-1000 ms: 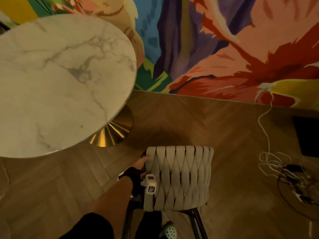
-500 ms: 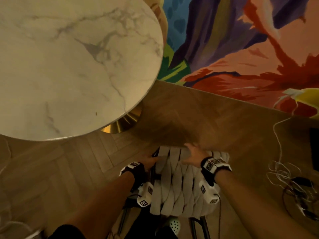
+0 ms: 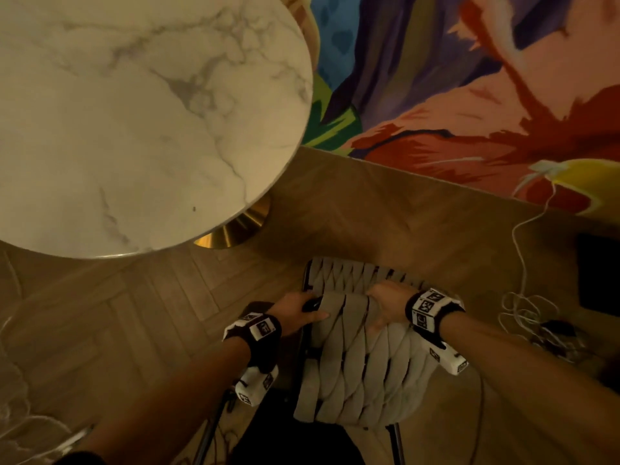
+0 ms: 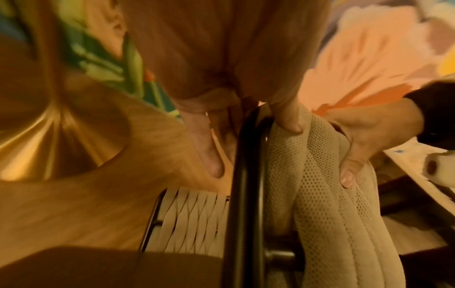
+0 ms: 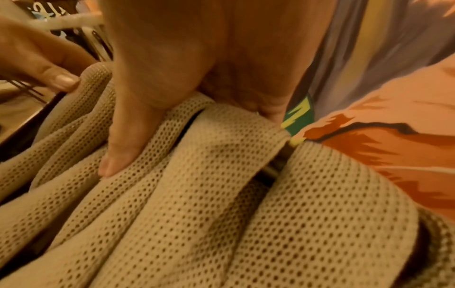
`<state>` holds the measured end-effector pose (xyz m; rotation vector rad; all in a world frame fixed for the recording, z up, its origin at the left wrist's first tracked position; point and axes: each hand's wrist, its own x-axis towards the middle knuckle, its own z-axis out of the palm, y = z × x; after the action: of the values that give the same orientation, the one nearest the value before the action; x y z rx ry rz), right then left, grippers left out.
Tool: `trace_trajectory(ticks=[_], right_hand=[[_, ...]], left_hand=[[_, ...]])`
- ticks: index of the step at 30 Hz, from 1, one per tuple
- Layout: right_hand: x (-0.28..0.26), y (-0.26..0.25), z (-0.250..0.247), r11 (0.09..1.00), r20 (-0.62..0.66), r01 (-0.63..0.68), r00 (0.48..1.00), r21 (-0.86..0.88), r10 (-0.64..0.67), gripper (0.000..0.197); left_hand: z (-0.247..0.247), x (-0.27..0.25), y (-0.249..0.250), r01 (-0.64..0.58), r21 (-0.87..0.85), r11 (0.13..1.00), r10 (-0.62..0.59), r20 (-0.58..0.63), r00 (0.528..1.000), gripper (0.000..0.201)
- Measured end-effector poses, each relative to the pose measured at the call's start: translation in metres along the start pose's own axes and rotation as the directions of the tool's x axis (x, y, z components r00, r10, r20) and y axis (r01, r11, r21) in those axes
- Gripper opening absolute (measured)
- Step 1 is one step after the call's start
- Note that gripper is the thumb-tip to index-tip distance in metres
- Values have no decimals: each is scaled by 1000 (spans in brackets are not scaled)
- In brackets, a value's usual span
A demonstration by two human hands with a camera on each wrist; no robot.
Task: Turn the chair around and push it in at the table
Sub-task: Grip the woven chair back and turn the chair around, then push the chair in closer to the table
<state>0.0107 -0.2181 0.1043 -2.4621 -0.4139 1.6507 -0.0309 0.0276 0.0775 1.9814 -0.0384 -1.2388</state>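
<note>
Filling the upper left of the head view, the round marble table (image 3: 141, 122) runs off the left and top edges, and only a gold sliver of its base (image 3: 240, 229) shows under the rim. Behind it a painted mural wall (image 3: 469, 78) is cut off at the top and right.

On the herringbone wood floor (image 3: 117, 313) the chair (image 3: 355, 367) stands near the table but apart from it, to its lower right. Its woven beige backrest is what mostly shows; the seat (image 4: 194, 218) is seen only in part past the black frame tube (image 4: 241, 175) in the left wrist view, and the legs are dark and mostly cut off at the bottom edge.

The left hand (image 3: 295, 312) holds the backrest's left top corner, thumb on the mesh webbing and fingers (image 4: 209, 148) reaching down the far side of the frame tube. The right hand (image 3: 389, 305) grips the top edge a little further along, thumb (image 5: 125, 140) pressed flat on the webbing, its fingers curled over the top and hidden behind it.

A tangle of white cable (image 3: 523, 307) lies on the floor to the right, blurred, beside a dark rectangular object (image 3: 599, 273) too dim to identify.
</note>
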Motion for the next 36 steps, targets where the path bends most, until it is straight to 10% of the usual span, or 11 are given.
trace_trajectory(ticks=[8, 15, 19, 26, 36], right_hand=[[-95, -3, -100, 993, -365, -33, 931, -111, -10, 49], [-106, -24, -50, 980, -489, -92, 872, -177, -6, 44], [-74, -23, 20, 978, -412, -153, 908, -140, 83, 45], [-25, -34, 123, 984, -199, -72, 979, -166, 38, 51], [-52, -48, 165, 989, -118, 44, 991, -142, -61, 44]], left_hand=[[-85, -30, 113, -217, 341, 915, 281, -152, 948, 32], [-74, -51, 78, -190, 342, 920, 253, -147, 956, 22], [-30, -73, 22, 3, 30, 1000, 4, -216, 976, 14], [17, -137, -103, 361, -283, 889, -402, -100, 910, 13], [46, -162, -129, 513, -290, 808, -547, -46, 836, 16]])
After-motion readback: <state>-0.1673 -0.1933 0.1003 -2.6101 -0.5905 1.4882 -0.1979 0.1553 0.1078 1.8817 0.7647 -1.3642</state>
